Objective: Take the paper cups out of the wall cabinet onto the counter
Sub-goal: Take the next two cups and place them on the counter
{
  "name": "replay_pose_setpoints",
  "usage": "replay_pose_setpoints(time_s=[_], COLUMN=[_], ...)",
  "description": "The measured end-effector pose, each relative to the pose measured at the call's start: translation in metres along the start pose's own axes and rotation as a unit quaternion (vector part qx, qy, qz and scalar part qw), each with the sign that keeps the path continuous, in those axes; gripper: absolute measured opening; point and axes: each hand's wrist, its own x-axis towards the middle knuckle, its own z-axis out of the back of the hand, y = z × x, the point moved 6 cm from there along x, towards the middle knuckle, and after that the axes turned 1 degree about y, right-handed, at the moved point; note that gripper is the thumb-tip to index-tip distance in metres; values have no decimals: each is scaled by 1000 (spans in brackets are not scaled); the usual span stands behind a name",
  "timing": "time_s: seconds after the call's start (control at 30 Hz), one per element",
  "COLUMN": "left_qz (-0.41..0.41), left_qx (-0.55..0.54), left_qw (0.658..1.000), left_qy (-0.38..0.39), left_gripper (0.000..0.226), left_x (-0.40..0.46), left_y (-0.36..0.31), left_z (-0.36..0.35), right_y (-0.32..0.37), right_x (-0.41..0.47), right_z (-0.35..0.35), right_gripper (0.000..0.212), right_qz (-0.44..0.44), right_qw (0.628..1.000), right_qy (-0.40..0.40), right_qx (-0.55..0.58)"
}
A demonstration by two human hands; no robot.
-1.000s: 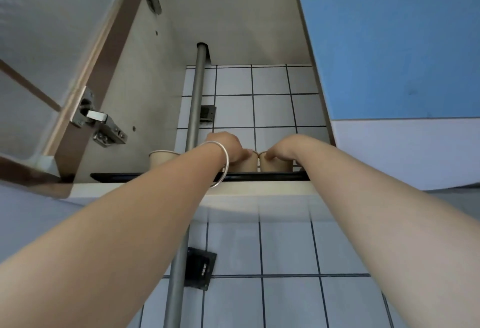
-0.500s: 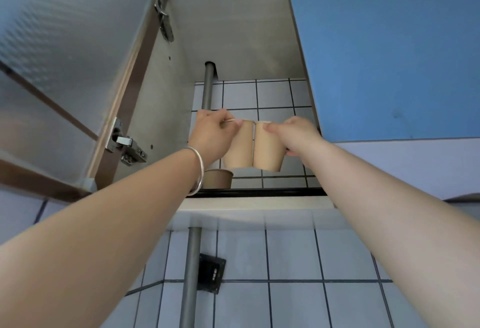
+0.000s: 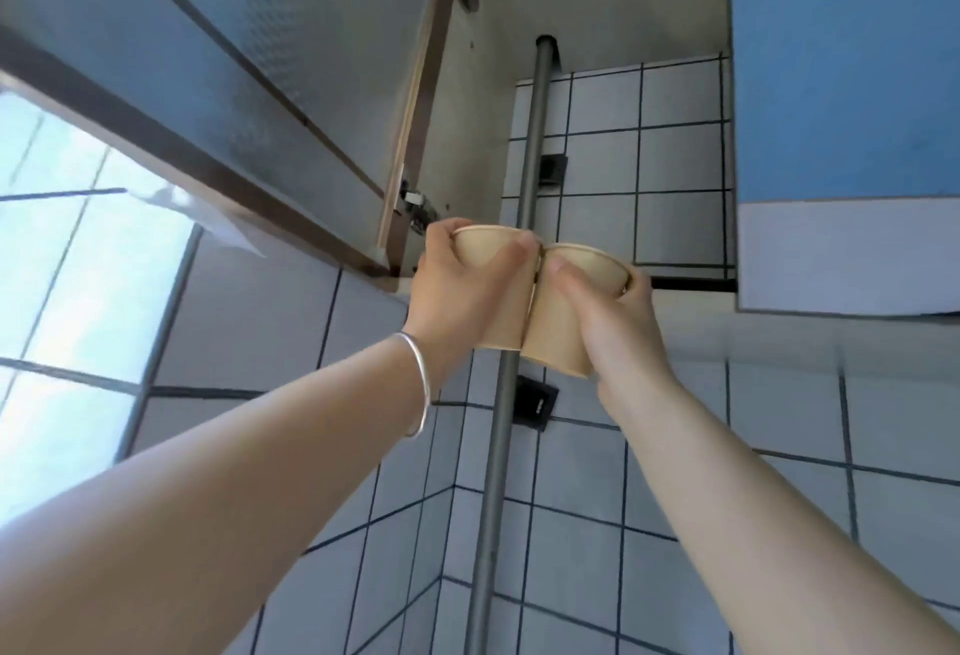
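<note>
Two paper cups out of the wall cabinet [image 3: 613, 5] and in the air, just in front of and below its lower front edge. Left hand [image 3: 457, 285] wrapped around the left cup [image 3: 501, 311], thumb across its near side and fingers around the far side; grip closed firmly on the cup wall. Right hand [image 3: 608, 322] closed the same way on the right cup [image 3: 558, 327], thumb over the near face, fingertips hooked at the rim on the right. Cups upright, slightly tilted, touching each other side to side. Silver bangle [image 3: 418, 384] on the left wrist.

Judged from this: lifting-out done for these two cups, carrying down not finished, setting on the table not yet done.

Hard to settle: table not in view at all, so the landing place unknown. Cabinet floor hidden from this low angle behind its front lip, so impossible to say whether more cups sit inside. Open cabinet door [image 3: 218, 57] at the left, its hinge [image 3: 415, 210] partly hidden behind the left hand. Grey pipe [image 3: 498, 446] running up the tiled wall, crossed by both cups in the middle. Cup interiors not visible; whether single cups or nested stacks cannot be told.
</note>
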Motion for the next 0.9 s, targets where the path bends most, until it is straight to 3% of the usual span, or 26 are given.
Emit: replay_pose_setpoints(time_s=[0.1, 0.23, 0.57, 0.9], left_qz=[74, 159, 239, 337], left_qx=[26, 42, 91, 223], left_qw=[997, 986, 958, 870], left_qy=[-10, -15, -132, -281], left_gripper=[64, 74, 62, 60], left_x=[-42, -103, -285, -458], left_y=[26, 58, 92, 45], left_z=[29, 73, 227, 442], right_y=[-28, -64, -135, -125], right_x=[-43, -110, -323, -564], right_z=[-11, -27, -88, -202], right_gripper=[50, 65, 58, 70], right_qz=[-24, -79, -262, -435], right_qw=[999, 995, 955, 872], right_qy=[25, 48, 133, 216], right_qx=[27, 34, 50, 64])
